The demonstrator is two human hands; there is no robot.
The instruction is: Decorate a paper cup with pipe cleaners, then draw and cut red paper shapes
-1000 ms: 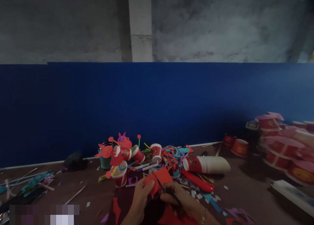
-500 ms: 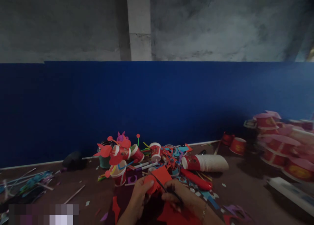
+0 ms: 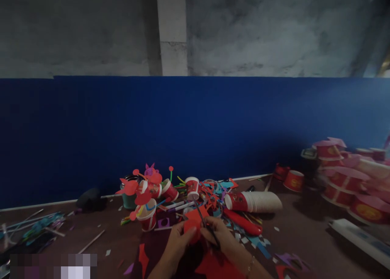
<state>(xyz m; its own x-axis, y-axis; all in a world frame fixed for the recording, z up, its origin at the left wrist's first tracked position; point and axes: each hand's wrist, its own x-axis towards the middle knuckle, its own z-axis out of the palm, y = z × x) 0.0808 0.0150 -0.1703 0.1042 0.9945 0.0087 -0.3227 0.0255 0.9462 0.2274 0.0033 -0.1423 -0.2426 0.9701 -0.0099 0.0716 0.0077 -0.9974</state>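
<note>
Between thumb and fingers, my left hand point(image 3: 179, 239) pinches a piece of red paper point(image 3: 191, 227) with a rounded edge. My right hand point(image 3: 221, 234) is closed around a pair of dark scissors point(image 3: 201, 216), whose blades point up and away across the paper. The two hands are close together, low over the table. Beneath them lies a larger red sheet point(image 3: 217, 266). Just beyond stand red-and-white paper cups point(image 3: 192, 187), and a nested stack of cups point(image 3: 256, 202) lies on its side to the right.
Paper scraps, straws and markers point(image 3: 179, 206) litter the brown table point(image 3: 94, 230). A red tube-like object point(image 3: 243, 222) lies beside the cup stack. Piled red cups with pink paper tops point(image 3: 344, 181) and a long white box point(image 3: 362, 238) are at right. A blue panel point(image 3: 195, 124) borders the back.
The scissors have swung to a steeper angle, their tips now further up. My right hand has shifted slightly up, and my left hand has turned the red paper a little.
</note>
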